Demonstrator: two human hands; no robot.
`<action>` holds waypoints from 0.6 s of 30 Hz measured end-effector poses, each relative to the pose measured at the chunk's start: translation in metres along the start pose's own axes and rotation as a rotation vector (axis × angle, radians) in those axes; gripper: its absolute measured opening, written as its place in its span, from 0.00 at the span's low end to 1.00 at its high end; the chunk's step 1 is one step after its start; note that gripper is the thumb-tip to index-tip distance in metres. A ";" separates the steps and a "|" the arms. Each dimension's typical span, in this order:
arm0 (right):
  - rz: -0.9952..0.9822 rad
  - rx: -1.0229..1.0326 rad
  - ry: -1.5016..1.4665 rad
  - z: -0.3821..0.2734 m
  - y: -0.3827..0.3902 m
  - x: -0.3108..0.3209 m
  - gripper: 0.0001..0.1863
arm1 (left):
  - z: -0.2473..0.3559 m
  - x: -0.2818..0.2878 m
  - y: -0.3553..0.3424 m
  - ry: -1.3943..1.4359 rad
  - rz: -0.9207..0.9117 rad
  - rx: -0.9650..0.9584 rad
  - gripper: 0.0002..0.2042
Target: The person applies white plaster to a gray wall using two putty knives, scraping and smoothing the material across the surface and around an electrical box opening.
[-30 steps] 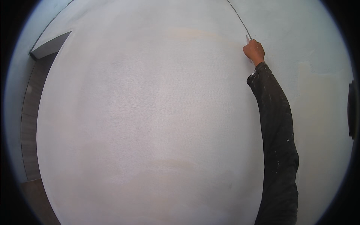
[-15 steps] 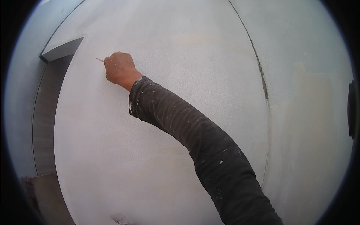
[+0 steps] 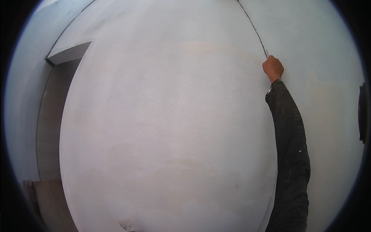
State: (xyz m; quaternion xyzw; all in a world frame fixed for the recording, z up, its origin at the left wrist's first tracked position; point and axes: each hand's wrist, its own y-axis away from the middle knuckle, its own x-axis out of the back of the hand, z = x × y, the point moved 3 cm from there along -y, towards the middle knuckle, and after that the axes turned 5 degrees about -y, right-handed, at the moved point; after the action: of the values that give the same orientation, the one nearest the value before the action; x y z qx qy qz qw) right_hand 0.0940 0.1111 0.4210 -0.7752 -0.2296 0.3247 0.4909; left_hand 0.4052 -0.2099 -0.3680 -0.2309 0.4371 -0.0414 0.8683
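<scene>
My right hand is raised at the upper right, its fingers closed in a fist. A slim, pale blade-like tool juts up from the fist; the rest of it is hidden in the hand, so its exact kind cannot be made out. Its tip lies at the dark joint line running down the corner between two walls. Below the hand my arm reaches up in a dark sleeve spotted with white. My left hand is out of the picture.
A wide whitish wall with smoothed patches fills the middle. At the left is a doorway recess, with a brown board low in it. The right wall bears a beige patch. A dark object stands at the far right rim.
My right hand has swung from the upper left of the wall to the corner joint at the right, keeping the tool. The tool now points up instead of left.
</scene>
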 end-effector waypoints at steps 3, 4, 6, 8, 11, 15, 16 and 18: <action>-0.025 0.008 -0.159 -0.047 0.006 -0.016 0.13 | -0.004 0.002 -0.001 0.083 -0.064 0.033 0.20; -0.014 0.084 -0.181 -0.088 0.020 -0.016 0.12 | -0.001 0.003 -0.003 0.070 -0.050 0.028 0.20; 0.026 0.245 -0.285 -0.174 0.041 -0.005 0.12 | 0.001 -0.004 -0.001 0.056 -0.045 0.039 0.19; 0.000 0.453 -0.454 -0.267 0.094 0.014 0.14 | 0.002 0.001 -0.001 0.051 -0.063 -0.012 0.19; -0.014 0.765 -0.715 -0.373 0.221 0.049 0.09 | 0.002 0.000 -0.006 -0.008 -0.018 0.025 0.19; -0.493 1.229 -1.119 -0.431 0.423 0.135 0.06 | 0.048 0.009 0.000 -0.099 -0.055 -0.064 0.23; -0.595 1.306 -1.068 -0.422 0.448 0.159 0.07 | 0.060 0.009 0.004 -0.086 -0.096 -0.055 0.24; -0.533 1.203 -1.305 -0.404 0.482 0.182 0.08 | 0.064 0.044 0.012 -0.081 -0.175 -0.016 0.25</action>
State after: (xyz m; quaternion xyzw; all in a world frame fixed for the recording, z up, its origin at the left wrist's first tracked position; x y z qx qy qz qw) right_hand 0.5309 -0.2121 0.0556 0.0252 -0.4240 0.6378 0.6425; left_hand 0.4801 -0.1876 -0.3731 -0.2764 0.3801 -0.1041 0.8765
